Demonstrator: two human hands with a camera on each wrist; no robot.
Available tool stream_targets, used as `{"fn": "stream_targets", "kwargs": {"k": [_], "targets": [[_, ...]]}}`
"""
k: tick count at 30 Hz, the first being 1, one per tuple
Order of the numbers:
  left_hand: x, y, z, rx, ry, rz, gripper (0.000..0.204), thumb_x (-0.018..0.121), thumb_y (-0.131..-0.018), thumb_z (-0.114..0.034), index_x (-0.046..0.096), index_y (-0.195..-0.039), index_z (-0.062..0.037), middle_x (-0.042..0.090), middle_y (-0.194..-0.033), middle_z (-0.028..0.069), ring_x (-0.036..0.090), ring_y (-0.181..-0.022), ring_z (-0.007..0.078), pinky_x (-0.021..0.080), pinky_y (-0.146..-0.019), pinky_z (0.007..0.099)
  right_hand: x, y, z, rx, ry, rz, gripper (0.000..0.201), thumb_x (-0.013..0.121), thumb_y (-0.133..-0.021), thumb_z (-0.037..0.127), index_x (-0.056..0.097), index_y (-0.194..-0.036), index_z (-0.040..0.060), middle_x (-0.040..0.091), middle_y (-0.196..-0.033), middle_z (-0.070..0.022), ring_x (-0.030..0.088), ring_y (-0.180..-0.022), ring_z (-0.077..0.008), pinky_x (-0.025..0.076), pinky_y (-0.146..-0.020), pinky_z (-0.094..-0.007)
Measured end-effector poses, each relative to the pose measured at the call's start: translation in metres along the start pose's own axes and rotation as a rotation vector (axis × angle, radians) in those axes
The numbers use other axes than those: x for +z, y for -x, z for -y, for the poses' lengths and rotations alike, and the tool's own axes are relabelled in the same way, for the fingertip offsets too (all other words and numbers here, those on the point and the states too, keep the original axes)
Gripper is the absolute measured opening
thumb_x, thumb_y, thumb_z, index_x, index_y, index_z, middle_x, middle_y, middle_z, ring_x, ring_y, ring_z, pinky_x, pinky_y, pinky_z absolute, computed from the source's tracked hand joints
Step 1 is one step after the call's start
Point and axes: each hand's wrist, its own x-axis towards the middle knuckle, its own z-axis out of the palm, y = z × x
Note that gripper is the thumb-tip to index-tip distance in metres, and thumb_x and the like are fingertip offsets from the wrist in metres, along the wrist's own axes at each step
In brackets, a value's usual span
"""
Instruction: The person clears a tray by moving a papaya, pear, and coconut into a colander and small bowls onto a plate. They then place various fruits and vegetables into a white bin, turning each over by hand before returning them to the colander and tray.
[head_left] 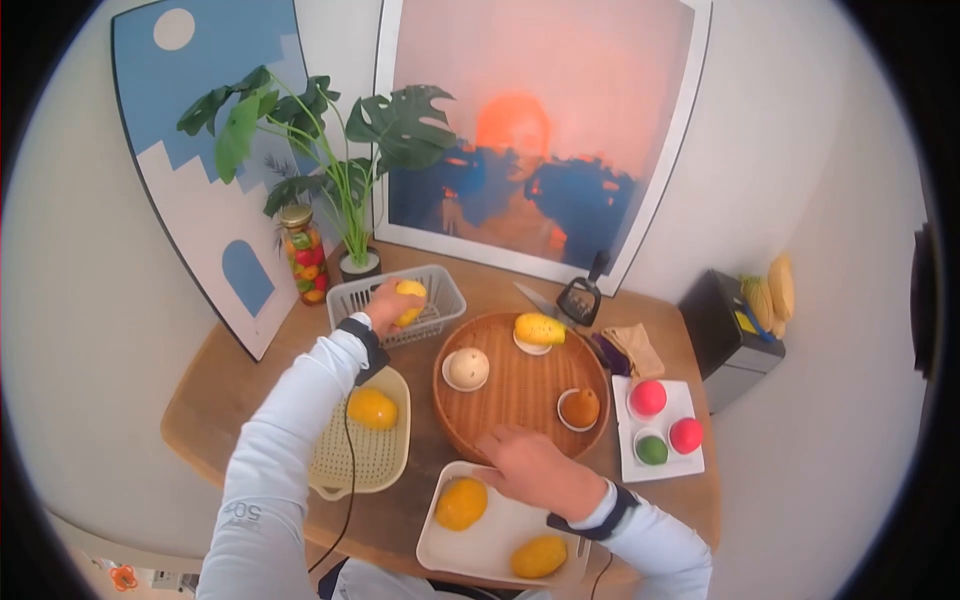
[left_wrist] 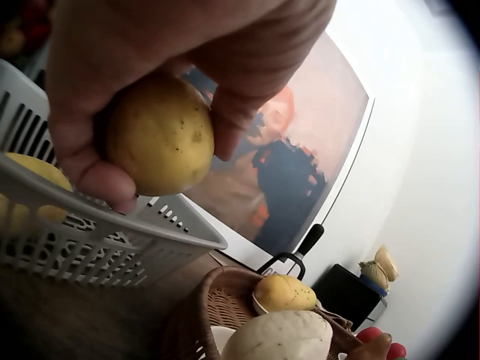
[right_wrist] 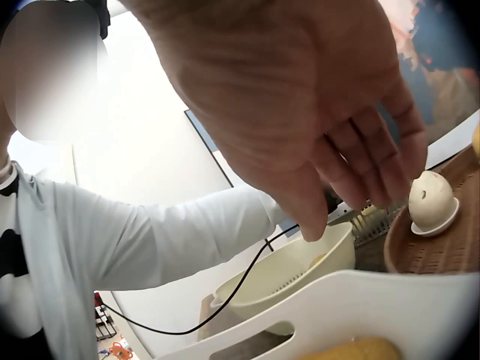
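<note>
My left hand (head_left: 382, 307) grips a rounded yellow fruit with dark specks (left_wrist: 161, 135) between thumb and fingers, above the grey slotted basket (head_left: 452, 287). Inside that basket lies another yellow fruit (left_wrist: 39, 176), seen in the left wrist view. My right hand (head_left: 535, 468) hovers where the white tray (head_left: 490, 540) meets the round woven tray (head_left: 510, 395); its fingers are loosely bent and hold nothing. Two yellow fruits, one at the left (head_left: 461, 503) and one at the right (head_left: 539, 556), lie in the white tray. A third yellow fruit (head_left: 372, 408) sits in the cream colander (head_left: 375, 455).
On the woven tray, small dishes hold a pale round fruit (head_left: 468, 368), a yellow speckled fruit (head_left: 540, 329) and a brown pear-shaped fruit (head_left: 580, 408). A black-handled tool (head_left: 582, 300) and a white plate (head_left: 630, 440) stand right; a jar (head_left: 305, 260) and plant (head_left: 355, 200) behind left.
</note>
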Motion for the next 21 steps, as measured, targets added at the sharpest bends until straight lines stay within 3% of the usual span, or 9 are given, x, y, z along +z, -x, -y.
{"fn": "stream_targets", "kwargs": {"k": [3,4,5,7,10,13,14,17,21], "targets": [[0.005,-0.032,0.018,-0.041,0.139,0.076,0.074,0.077,-0.080,-0.034,0.043,-0.142,-0.0109,0.060,-0.120,0.0100,0.061,-0.100,0.0242,0.051,-0.069,0.0418,0.005,-0.066,-0.033,-0.096,-0.020,-0.186,0.029,0.071,-0.082,0.020,0.060,-0.099,-0.0007,0.062,-0.097,-0.0218,0.061,-0.096,-0.0406,0.051,-0.084,-0.0475],[0.009,-0.052,0.029,-0.090,0.157,0.072,0.053,0.072,-0.088,-0.027,0.048,-0.134,-0.0141,0.061,-0.115,0.0056,0.061,-0.100,0.0216,0.053,-0.068,0.0402,0.013,-0.090,-0.050,-0.155,-0.017,-0.267,0.029,0.071,-0.082,0.021,0.060,-0.098,-0.0008,0.062,-0.096,-0.0222,0.061,-0.096,-0.0413,0.051,-0.084,-0.0481],[0.006,-0.078,0.048,-0.097,0.203,0.176,0.046,0.070,-0.090,-0.025,0.052,-0.130,-0.0097,0.062,-0.116,0.0063,0.064,-0.102,0.0222,0.055,-0.069,0.0432,0.020,-0.111,-0.063,-0.146,-0.027,-0.259,0.029,0.071,-0.082,0.021,0.061,-0.097,-0.0009,0.062,-0.096,-0.0222,0.061,-0.096,-0.0414,0.051,-0.084,-0.0483],[0.008,-0.089,0.061,-0.119,0.181,0.108,0.036,0.069,-0.089,-0.028,0.063,-0.114,-0.0024,0.067,-0.106,0.0090,0.067,-0.098,0.0216,0.056,-0.069,0.0431,0.031,-0.144,-0.079,-0.134,-0.047,-0.239,0.029,0.071,-0.082,0.022,0.061,-0.096,-0.0012,0.062,-0.097,-0.0222,0.061,-0.096,-0.0416,0.051,-0.083,-0.0488],[0.002,-0.064,0.031,-0.067,-0.560,0.119,0.035,0.070,-0.086,-0.031,0.069,-0.099,0.0023,0.070,-0.098,0.0169,0.070,-0.096,0.0284,0.056,-0.075,0.0440,0.043,-0.160,-0.080,-0.071,-0.034,-0.166,0.028,0.072,-0.082,0.022,0.062,-0.095,-0.0009,0.062,-0.097,-0.0214,0.061,-0.096,-0.0412,0.051,-0.083,-0.0486],[-0.002,-0.023,0.021,0.311,-0.841,-0.017,0.037,0.071,-0.081,-0.033,0.071,-0.090,0.0033,0.070,-0.093,0.0250,0.068,-0.095,0.0378,0.054,-0.083,0.0437,0.047,-0.146,-0.068,-0.173,-0.018,-0.147,0.026,0.071,-0.082,0.021,0.061,-0.094,-0.0002,0.062,-0.097,-0.0209,0.061,-0.096,-0.0411,0.051,-0.083,-0.0481],[-0.008,-0.013,0.016,0.352,-0.812,0.001,0.042,0.072,-0.078,-0.034,0.071,-0.096,0.0038,0.067,-0.102,0.0282,0.065,-0.099,0.0432,0.052,-0.087,0.0456,0.045,-0.138,-0.062,-0.159,-0.033,-0.126,0.025,0.071,-0.082,0.020,0.061,-0.094,0.0002,0.062,-0.097,-0.0208,0.061,-0.095,-0.0411,0.051,-0.082,-0.0478],[-0.019,0.014,0.007,0.475,-0.703,-0.051,0.038,0.073,-0.081,-0.028,0.069,-0.101,0.0038,0.068,-0.097,0.0240,0.066,-0.093,0.0411,0.052,-0.082,0.0456,0.031,-0.106,-0.043,-0.125,-0.069,-0.084,0.023,0.071,-0.082,0.018,0.061,-0.094,0.0009,0.061,-0.096,-0.0206,0.061,-0.094,-0.0408,0.051,-0.080,-0.0469],[-0.041,0.090,-0.017,0.650,-0.630,-0.014,0.024,0.071,-0.085,-0.023,0.068,-0.091,0.0005,0.067,-0.089,0.0223,0.065,-0.089,0.0406,0.051,-0.079,0.0466,0.010,-0.061,-0.030,-0.141,-0.085,-0.099,0.023,0.071,-0.083,0.016,0.061,-0.097,0.0012,0.061,-0.095,-0.0196,0.061,-0.091,-0.0397,0.051,-0.077,-0.0456]]}}
